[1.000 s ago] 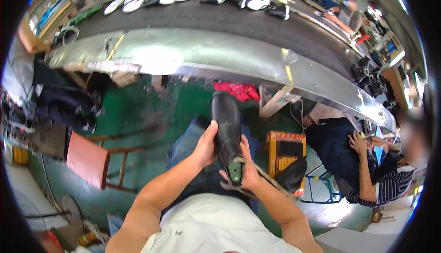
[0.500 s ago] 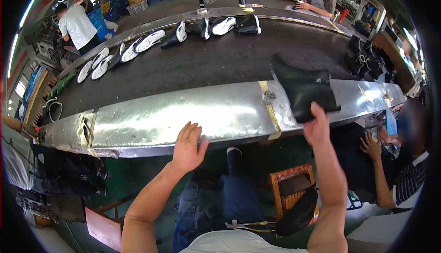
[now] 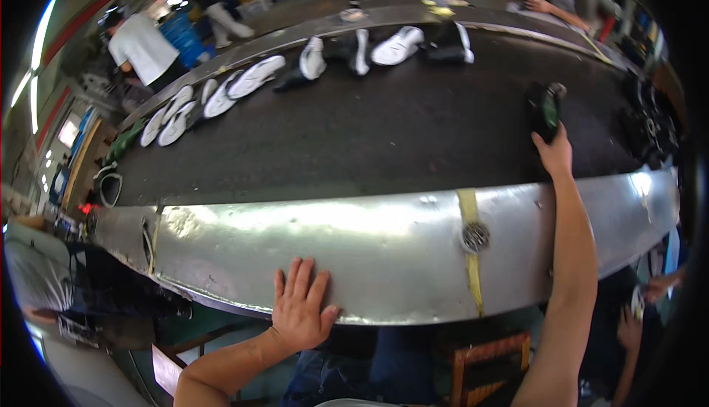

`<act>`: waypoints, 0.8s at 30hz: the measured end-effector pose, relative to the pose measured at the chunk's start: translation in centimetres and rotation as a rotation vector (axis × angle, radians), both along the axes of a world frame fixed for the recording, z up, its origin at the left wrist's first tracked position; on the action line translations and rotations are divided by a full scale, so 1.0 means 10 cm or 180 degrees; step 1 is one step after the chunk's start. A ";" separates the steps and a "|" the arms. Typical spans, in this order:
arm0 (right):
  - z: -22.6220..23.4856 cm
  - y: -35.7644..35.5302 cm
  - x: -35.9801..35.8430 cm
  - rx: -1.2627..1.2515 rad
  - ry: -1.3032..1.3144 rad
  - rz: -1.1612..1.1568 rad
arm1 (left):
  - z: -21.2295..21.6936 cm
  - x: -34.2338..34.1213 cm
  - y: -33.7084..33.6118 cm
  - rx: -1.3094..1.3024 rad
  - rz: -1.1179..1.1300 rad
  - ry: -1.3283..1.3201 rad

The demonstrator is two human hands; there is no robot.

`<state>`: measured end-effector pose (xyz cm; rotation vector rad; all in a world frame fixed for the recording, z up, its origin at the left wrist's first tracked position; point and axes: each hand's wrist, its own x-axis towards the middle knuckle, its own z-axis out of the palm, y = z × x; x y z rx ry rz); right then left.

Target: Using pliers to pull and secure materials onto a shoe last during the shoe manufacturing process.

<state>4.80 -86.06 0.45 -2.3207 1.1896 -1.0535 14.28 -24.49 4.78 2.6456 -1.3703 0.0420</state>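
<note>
My right hand reaches out over the dark belt at the right. It is closed on the near end of a black ankle boot, which shows a green sheen and a metal glint at its far end. Whether the boot rests fully on the belt I cannot tell. My left hand lies flat on the near edge of the metal ledge, fingers spread and holding nothing.
White-soled shoes and dark boots line the belt's far side. Strappy black footwear is piled at its right end. A small round dish sits on yellow tape on the ledge. Other people work around the belt.
My right hand has carried the black boot forward from above the ledge to the belt. My left hand has come down flat on the ledge. The view has shifted.
</note>
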 end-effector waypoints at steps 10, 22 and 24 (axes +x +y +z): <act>0.01 -0.23 0.24 0.1699 -0.1967 -0.0063 | -0.12 0.01 0.02 0.0046 -0.0064 0.0162; 0.19 0.16 1.02 0.4017 -0.2336 0.1599 | -0.14 0.06 0.00 -0.0128 -0.0270 0.0085; 0.20 0.24 0.77 0.4106 -0.2298 0.1524 | -0.13 0.04 0.01 -0.0184 -0.0204 0.0045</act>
